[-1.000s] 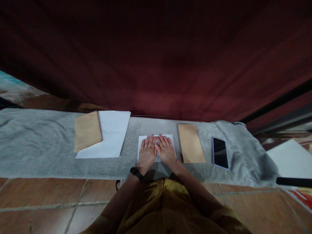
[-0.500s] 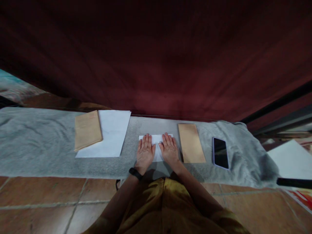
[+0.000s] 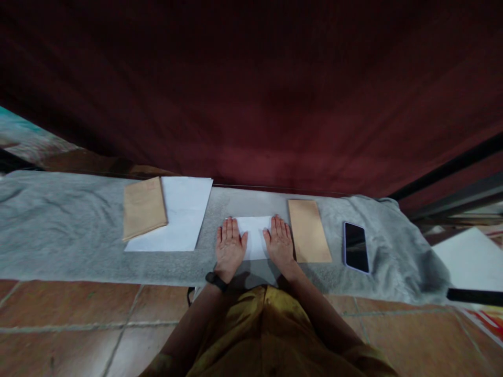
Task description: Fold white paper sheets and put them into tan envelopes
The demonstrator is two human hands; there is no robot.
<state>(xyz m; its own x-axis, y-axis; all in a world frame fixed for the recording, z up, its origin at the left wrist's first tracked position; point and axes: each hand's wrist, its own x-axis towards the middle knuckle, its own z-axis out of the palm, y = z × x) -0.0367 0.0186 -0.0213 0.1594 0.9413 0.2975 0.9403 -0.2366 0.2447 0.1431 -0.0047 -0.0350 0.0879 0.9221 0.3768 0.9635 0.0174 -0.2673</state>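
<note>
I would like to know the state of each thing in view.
Left hand, open, palm down
Right hand, open, palm down
Small white paper, flat, partly covered
Large white paper, flat, partly covered
Brown packet, lying partly on the large white paper
Long brown paper, flat
Phone, screen up, dark
Grey cloth, spread, wrinkled
Black wristband, worn

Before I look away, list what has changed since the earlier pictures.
The left hand has moved left and the right hand right, from side by side on the small white paper to its side edges, baring its middle. Neither took hold of anything. The brown rectangle, the phone and the folded brown paper on the white sheet stayed put.
</note>
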